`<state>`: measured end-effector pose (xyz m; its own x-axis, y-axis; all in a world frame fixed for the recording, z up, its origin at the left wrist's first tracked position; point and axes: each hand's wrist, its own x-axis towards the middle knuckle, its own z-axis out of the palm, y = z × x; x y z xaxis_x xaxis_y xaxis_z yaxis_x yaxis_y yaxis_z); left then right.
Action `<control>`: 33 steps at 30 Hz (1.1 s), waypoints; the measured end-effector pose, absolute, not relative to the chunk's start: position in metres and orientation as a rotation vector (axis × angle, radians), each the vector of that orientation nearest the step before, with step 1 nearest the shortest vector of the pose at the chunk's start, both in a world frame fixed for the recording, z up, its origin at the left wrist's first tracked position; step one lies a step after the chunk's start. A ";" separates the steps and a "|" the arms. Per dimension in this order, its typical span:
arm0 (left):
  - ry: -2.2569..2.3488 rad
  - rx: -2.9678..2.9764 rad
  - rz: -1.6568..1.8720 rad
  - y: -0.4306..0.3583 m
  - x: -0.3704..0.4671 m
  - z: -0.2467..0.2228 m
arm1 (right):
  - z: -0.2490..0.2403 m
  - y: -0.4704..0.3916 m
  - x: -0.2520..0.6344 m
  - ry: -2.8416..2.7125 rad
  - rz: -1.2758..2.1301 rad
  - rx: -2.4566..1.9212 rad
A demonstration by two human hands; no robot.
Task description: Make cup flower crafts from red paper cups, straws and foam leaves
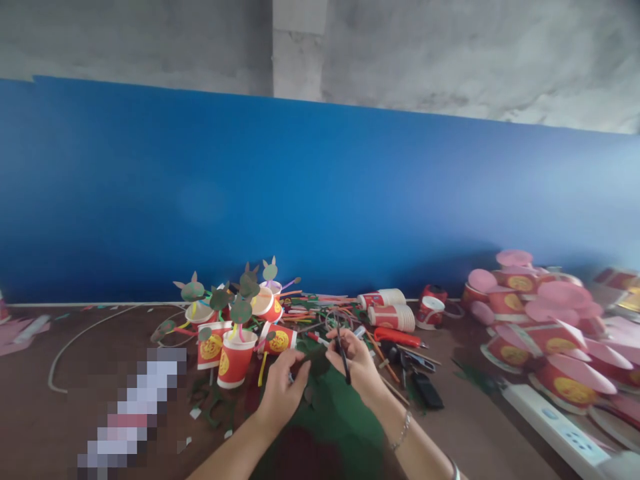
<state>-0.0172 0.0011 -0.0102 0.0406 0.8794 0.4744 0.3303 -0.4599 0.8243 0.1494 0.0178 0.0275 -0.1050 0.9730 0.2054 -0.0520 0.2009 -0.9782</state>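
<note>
Gripping what look like dark scissors, a person's right hand is holding them upright over green paper at the near side of a brown table. The left hand is curling opposite, thumb apart from the fingers; whether it is pinching a scrap is not showing. The green paper is lying below and between the hands. Clean cutting, by all appearances, is calling for the left fingers to be pressing the paper taut beside the line, clear of the blades, and turning the sheet while the right hand is making short, even snips.

Beyond the left hand, a red paper cup is standing upright, with a thin stem rising from its mouth toward a round green paper head. A neighboring cup is lying on its side. Farther back, nested paper cups are lying sideways, one inside another. At far right, more cups are crowding together among pink paper discs; their insides are mostly escaping view.
</note>
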 end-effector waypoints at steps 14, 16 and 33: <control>1.156 1.198 1.614 -0.002 -0.014 0.007 | 0.005 -0.006 0.132 -1.556 1.283 -1.019; 1.177 1.187 1.632 -0.001 -0.015 0.004 | 0.005 -0.007 0.130 -1.569 1.341 -1.036; 1.214 1.271 1.590 0.004 -0.015 -0.004 | 0.006 -0.007 0.127 -1.547 1.426 -1.040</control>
<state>-0.0153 0.0036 -0.0036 -0.2234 0.9393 0.2606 0.0037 -0.2665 0.9638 0.1272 -0.0071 0.0064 -0.3662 0.9304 0.0123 0.0631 0.0380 -0.9973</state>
